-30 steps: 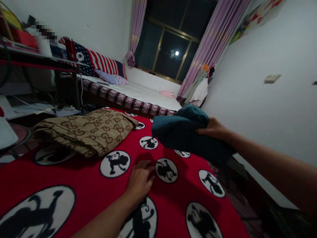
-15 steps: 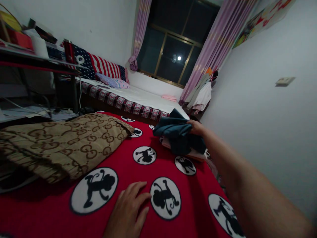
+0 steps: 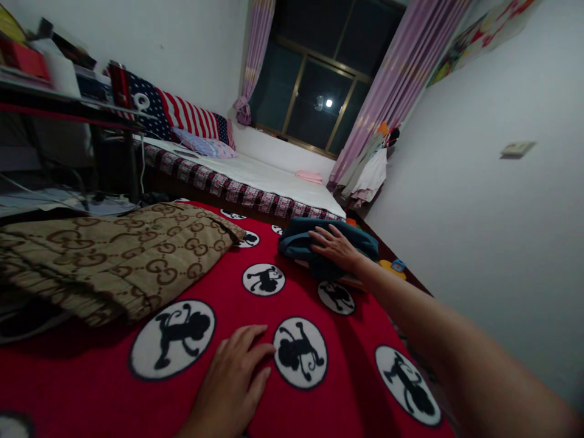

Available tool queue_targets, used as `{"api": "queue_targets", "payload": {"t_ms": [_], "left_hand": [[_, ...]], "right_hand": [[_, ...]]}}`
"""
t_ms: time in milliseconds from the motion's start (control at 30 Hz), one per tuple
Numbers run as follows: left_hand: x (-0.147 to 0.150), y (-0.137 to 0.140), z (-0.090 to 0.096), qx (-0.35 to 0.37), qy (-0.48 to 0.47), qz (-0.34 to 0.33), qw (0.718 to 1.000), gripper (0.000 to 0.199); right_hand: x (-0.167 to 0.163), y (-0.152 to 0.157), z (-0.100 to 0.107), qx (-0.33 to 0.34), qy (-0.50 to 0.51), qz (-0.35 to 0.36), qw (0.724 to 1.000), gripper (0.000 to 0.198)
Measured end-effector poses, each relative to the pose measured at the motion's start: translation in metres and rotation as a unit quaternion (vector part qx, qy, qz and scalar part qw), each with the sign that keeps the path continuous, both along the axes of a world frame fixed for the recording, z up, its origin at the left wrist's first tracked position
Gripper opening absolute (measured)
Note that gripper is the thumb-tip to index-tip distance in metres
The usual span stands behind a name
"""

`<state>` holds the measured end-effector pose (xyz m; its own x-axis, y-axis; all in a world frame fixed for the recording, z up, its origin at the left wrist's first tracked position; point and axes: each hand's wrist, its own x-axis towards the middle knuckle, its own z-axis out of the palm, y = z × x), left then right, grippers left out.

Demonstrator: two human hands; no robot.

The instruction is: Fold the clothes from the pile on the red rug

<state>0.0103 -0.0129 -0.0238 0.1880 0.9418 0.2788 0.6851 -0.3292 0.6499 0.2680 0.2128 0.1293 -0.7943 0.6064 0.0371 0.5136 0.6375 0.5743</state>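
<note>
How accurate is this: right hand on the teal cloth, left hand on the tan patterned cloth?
Not quite: the left hand is over the red blanket, apart from the tan patterned cloth, as the head view shows. The right hand is on the teal cloth.

A red blanket (image 3: 337,356) forms the supporting surface; its print shows monkeys in white circles (image 3: 173,339). A brown patterned garment (image 3: 168,249) lies across the left portion. Toward the far right edge, a teal cloth (image 3: 296,240) rests on a pale layer (image 3: 352,281), which lies on the blanket.
</note>
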Motion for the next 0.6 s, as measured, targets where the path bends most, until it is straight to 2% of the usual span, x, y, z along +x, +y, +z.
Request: {"api": "queue_targets", "payload": {"t_ms": [67, 133, 167, 233, 267, 300, 333, 367, 433, 467, 500, 533, 567, 600], "left_hand": [[-0.001, 0.0, 0.0, 0.0, -0.004, -0.003, 1.0, 0.033], [-0.001, 0.0, 0.0, -0.003, -0.009, -0.005, 1.0, 0.032], [-0.001, 0.0, 0.001, -0.006, -0.011, -0.005, 1.0, 0.031], [0.0, 0.001, 0.003, -0.011, -0.012, -0.004, 1.0, 0.031], [0.0, 0.001, 0.004, -0.012, -0.013, -0.004, 1.0, 0.031], [0.001, 0.001, 0.004, -0.013, -0.013, -0.003, 1.0, 0.031], [0.001, 0.001, 0.005, -0.014, -0.013, -0.003, 1.0, 0.031], [0.001, 0.001, 0.005, -0.014, -0.012, -0.004, 1.0, 0.031], [0.001, 0.001, 0.004, -0.01, -0.009, -0.005, 1.0, 0.032], [0.0, 0.001, 0.004, -0.006, -0.008, -0.004, 1.0, 0.032], [0.0, 0.001, 0.003, -0.001, -0.007, -0.003, 1.0, 0.032], [0.0, 0.001, 0.002, 0.004, -0.007, -0.002, 1.0, 0.032], [0.0, 0.002, 0.001, 0.008, -0.007, 0.0, 1.0, 0.031], [0.0, 0.002, 0.001, 0.01, -0.007, 0.0, 1.0, 0.031]], "right_hand": [[-0.007, 0.002, 0.0, -0.007, 0.033, -0.074, 0.997, 0.032], [-0.01, 0.008, 0.005, 0.014, 0.125, -0.188, 0.974, 0.03], [-0.011, 0.012, 0.009, 0.035, 0.187, -0.249, 0.95, 0.031], [-0.013, 0.018, 0.014, 0.072, 0.31, -0.347, 0.882, 0.042], [-0.014, 0.019, 0.013, 0.078, 0.357, -0.378, 0.851, 0.049], [-0.015, 0.019, 0.01, 0.074, 0.388, -0.391, 0.831, 0.055], [-0.017, 0.016, 0.005, 0.056, 0.398, -0.385, 0.831, 0.059], [-0.019, 0.011, -0.002, 0.026, 0.384, -0.36, 0.85, 0.061], [-0.021, -0.004, -0.02, -0.059, 0.304, -0.264, 0.913, 0.057], [-0.021, -0.013, -0.029, -0.099, 0.262, -0.206, 0.938, 0.053], [-0.019, -0.022, -0.037, -0.123, 0.238, -0.156, 0.951, 0.049], [-0.015, -0.029, -0.043, -0.125, 0.244, -0.123, 0.954, 0.047], [-0.009, -0.036, -0.047, -0.096, 0.282, -0.11, 0.948, 0.046], [-0.001, -0.04, -0.049, -0.044, 0.343, -0.12, 0.931, 0.045]]}}
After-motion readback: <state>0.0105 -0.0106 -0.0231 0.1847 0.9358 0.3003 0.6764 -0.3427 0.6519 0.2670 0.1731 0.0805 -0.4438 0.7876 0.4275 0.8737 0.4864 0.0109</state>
